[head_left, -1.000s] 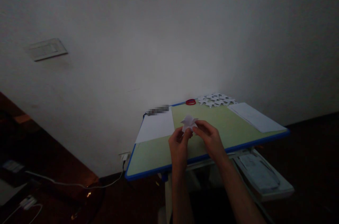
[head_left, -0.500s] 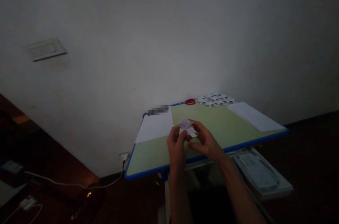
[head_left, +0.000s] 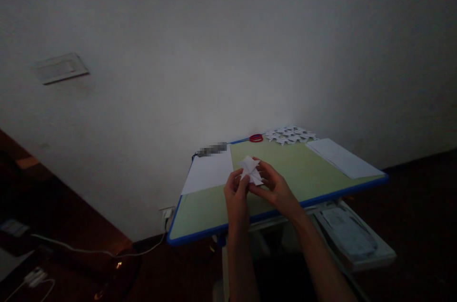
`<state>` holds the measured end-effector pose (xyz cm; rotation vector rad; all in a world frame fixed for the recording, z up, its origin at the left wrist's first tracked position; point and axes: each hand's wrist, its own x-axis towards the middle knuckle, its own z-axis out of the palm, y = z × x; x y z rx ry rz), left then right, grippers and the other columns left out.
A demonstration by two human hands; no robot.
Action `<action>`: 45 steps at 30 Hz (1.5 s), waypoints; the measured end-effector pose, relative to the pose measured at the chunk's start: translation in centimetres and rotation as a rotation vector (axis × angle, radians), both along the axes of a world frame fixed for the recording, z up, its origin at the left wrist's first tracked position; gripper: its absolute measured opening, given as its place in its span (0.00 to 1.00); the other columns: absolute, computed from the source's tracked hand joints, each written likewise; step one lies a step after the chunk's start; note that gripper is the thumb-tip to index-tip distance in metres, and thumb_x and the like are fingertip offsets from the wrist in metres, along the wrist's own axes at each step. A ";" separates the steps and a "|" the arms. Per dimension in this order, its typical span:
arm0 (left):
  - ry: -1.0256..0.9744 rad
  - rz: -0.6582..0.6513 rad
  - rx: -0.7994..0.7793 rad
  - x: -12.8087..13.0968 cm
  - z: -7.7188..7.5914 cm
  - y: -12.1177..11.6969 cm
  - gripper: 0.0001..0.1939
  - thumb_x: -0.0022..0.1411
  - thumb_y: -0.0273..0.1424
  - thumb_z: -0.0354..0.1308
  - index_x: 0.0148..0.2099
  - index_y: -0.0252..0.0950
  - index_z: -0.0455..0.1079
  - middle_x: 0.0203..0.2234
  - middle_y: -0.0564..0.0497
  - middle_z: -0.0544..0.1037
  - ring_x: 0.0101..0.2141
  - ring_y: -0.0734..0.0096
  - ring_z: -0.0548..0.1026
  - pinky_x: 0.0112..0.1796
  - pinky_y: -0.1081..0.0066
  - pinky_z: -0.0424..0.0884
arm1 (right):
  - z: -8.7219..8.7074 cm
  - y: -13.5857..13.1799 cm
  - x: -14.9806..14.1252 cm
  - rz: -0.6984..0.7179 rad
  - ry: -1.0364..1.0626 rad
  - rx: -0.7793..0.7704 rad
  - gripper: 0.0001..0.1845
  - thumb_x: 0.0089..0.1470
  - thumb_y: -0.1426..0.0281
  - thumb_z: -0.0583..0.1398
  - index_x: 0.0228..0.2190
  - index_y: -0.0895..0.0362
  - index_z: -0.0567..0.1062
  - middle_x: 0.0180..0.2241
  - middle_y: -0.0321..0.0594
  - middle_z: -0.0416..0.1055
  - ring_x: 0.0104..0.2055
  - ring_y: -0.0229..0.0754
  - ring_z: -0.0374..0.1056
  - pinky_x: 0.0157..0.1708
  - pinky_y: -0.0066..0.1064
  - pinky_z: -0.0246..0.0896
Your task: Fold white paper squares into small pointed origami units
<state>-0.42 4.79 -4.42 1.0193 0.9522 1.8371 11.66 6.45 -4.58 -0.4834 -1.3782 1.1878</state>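
A small white folded paper figure [head_left: 250,170] is held above the green desk top [head_left: 303,169]. My left hand [head_left: 236,197] pinches its lower left side with closed fingers. My right hand [head_left: 274,189] grips its right side, fingers curled round the paper. Both hands meet over the desk's front middle, a little above the surface.
A white sheet [head_left: 209,173] lies on the desk's left part and another sheet [head_left: 339,157] on the right. Several folded white paper pieces [head_left: 291,134] are piled at the far edge beside a red ring [head_left: 256,138]. The wall stands close behind; cables [head_left: 89,249] run over the dark floor at left.
Both hands have shifted slightly left and nearer to me with the paper figure, and the figure has been turned between the fingers.
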 end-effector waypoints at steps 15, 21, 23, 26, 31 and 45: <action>0.138 -0.013 0.034 -0.2 0.0 0.5 0.18 0.57 0.41 0.69 0.40 0.31 0.77 0.32 0.46 0.81 0.34 0.65 0.78 0.39 0.68 0.73 | 0.2 1.0 -0.4 -0.141 -0.003 -0.041 0.16 0.55 0.57 0.67 0.39 0.55 0.81 0.37 0.41 0.80 0.41 0.46 0.75 0.41 0.34 0.71; 0.312 0.041 0.046 -0.4 0.5 0.3 0.14 0.60 0.41 0.66 0.34 0.33 0.75 0.26 0.52 0.76 0.30 0.70 0.73 0.34 0.73 0.68 | 0.1 1.3 -0.3 -0.181 -0.035 -0.045 0.15 0.54 0.57 0.66 0.34 0.56 0.80 0.31 0.39 0.77 0.35 0.45 0.72 0.36 0.32 0.67; 0.357 0.072 0.052 -0.5 0.7 0.2 0.14 0.60 0.40 0.65 0.32 0.34 0.74 0.24 0.53 0.74 0.29 0.71 0.72 0.33 0.74 0.67 | 0.1 1.3 -0.3 -0.180 -0.062 -0.028 0.14 0.55 0.57 0.66 0.33 0.56 0.79 0.31 0.39 0.78 0.35 0.45 0.72 0.37 0.33 0.67; 0.384 0.093 0.052 -0.5 1.0 0.0 0.14 0.61 0.40 0.65 0.31 0.34 0.73 0.22 0.54 0.72 0.27 0.73 0.70 0.31 0.74 0.64 | 0.2 1.2 -0.3 -0.202 -0.084 -0.013 0.14 0.55 0.58 0.65 0.32 0.57 0.79 0.31 0.41 0.78 0.35 0.46 0.73 0.39 0.35 0.66; 0.366 -0.034 0.047 -0.7 1.4 -0.2 0.14 0.61 0.39 0.65 0.31 0.33 0.73 0.22 0.54 0.72 0.26 0.74 0.69 0.30 0.75 0.64 | 1.1 0.9 0.2 -0.159 -0.063 -0.003 0.18 0.53 0.60 0.67 0.44 0.55 0.78 0.41 0.42 0.79 0.43 0.48 0.74 0.42 0.35 0.67; 0.254 -0.358 0.048 -0.4 1.6 -1.2 0.28 0.52 0.29 0.74 0.55 0.41 0.75 0.45 0.47 0.81 0.44 0.64 0.79 0.45 0.68 0.75 | 0.6 1.4 1.9 -0.103 0.130 -0.230 0.18 0.45 0.59 0.73 0.35 0.55 0.79 0.31 0.39 0.79 0.33 0.45 0.73 0.33 0.31 0.65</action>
